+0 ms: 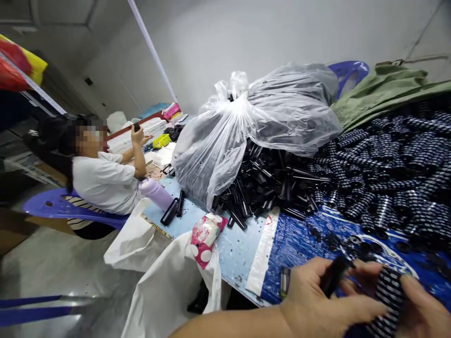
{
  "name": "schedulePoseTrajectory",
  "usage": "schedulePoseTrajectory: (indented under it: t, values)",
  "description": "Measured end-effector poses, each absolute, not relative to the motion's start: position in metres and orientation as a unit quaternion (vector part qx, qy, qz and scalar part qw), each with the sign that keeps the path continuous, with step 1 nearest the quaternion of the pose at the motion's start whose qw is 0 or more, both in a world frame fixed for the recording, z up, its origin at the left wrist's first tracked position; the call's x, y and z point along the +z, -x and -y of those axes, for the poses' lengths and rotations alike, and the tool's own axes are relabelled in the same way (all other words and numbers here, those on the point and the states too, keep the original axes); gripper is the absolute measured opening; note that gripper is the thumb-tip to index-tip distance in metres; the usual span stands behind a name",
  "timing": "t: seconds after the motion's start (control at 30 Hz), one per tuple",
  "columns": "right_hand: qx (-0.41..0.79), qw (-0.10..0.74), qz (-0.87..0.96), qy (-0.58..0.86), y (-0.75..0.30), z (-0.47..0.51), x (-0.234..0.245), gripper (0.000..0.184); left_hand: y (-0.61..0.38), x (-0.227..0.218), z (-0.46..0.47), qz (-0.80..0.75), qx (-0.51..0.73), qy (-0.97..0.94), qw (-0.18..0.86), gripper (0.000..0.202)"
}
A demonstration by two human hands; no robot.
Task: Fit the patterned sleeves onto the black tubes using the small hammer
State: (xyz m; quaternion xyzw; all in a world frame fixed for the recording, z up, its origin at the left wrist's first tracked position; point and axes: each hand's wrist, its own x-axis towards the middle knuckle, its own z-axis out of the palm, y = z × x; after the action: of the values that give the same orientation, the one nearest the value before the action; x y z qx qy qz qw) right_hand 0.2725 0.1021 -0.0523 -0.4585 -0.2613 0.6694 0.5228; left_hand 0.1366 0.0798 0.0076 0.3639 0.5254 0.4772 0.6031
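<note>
My left hand [310, 295] is closed around a glossy black plastic piece [333, 276], and its thumb reaches across to a dark cylinder covered in rows of pale dots [389, 293]. From the other side, my right hand [428, 310] grips that dotted cylinder with thumb and fingers. Both hands are close together at the lower right, over the blue plastic sheet [296, 253]. Beyond them lies a big heap of similar dotted cylinders [394, 164]. Beside it is a pile of smooth black plastic parts [260, 183]. Small black rings [375, 247] are scattered on the sheet.
Tied translucent bags [225, 136] stand behind the black parts. A pink dotted packet [207, 239] and a purple bottle [155, 192] sit along the table's left edge, where white cloth [165, 286] hangs. A co-worker [105, 173] sits on a purple chair [45, 202] at left.
</note>
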Motion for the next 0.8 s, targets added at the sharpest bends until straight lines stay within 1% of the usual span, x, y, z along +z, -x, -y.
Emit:
schedulePoseTrajectory:
  t: [0.03,0.1,0.17,0.2,0.27,0.3,0.33,0.37,0.43,0.47,0.67,0.73,0.8]
  values:
    - [0.670,0.519,0.264,0.461,-0.267,-0.103,-0.049,0.036,-0.139,0.008,-0.081,-0.509,0.476,-0.363,0.618,0.036]
    - [0.652,0.509,0.351,0.439,-0.260,-0.105,-0.043,0.041,-0.141,0.009,-0.083,-0.505,0.468,-0.371,0.623,0.030]
    - [0.572,0.512,0.491,0.411,-0.262,-0.104,-0.040,0.048,-0.135,0.012,-0.086,-0.521,0.456,-0.383,0.612,0.027]
    - [0.513,0.508,0.564,0.401,-0.266,-0.104,-0.038,0.065,-0.130,0.013,-0.087,-0.519,0.451,-0.387,0.614,0.027]
    - [0.390,0.472,0.696,0.377,-0.278,-0.102,-0.035,0.104,-0.119,0.014,-0.088,-0.513,0.441,-0.389,0.625,0.030]
    - [0.336,0.447,0.746,0.361,-0.283,-0.101,-0.033,0.114,-0.114,0.014,-0.088,-0.509,0.434,-0.393,0.631,0.030]
    - [0.292,0.427,0.783,0.345,-0.287,-0.100,-0.031,0.114,-0.110,0.014,-0.088,-0.507,0.427,-0.398,0.634,0.031]
    - [0.254,0.418,0.808,0.328,-0.291,-0.100,-0.029,0.108,-0.108,0.014,-0.088,-0.504,0.420,-0.405,0.636,0.031]
    - [0.205,0.424,0.829,0.303,-0.294,-0.100,-0.026,0.096,-0.108,0.014,-0.086,-0.501,0.410,-0.427,0.631,0.031]
    - [0.190,0.433,0.830,0.296,-0.294,-0.101,-0.025,0.093,-0.110,0.013,-0.086,-0.501,0.408,-0.438,0.625,0.031]
    - [0.158,0.456,0.829,0.281,-0.291,-0.100,-0.019,0.093,-0.124,0.006,-0.084,-0.550,0.432,-0.427,0.573,0.050]
    - [0.130,0.460,0.831,0.285,-0.289,-0.097,-0.018,0.091,-0.126,0.006,-0.085,-0.551,0.446,-0.440,0.551,0.047]
    - [0.090,0.460,0.831,0.299,-0.287,-0.095,-0.018,0.091,-0.127,0.008,-0.085,-0.535,0.450,-0.450,0.555,0.043]
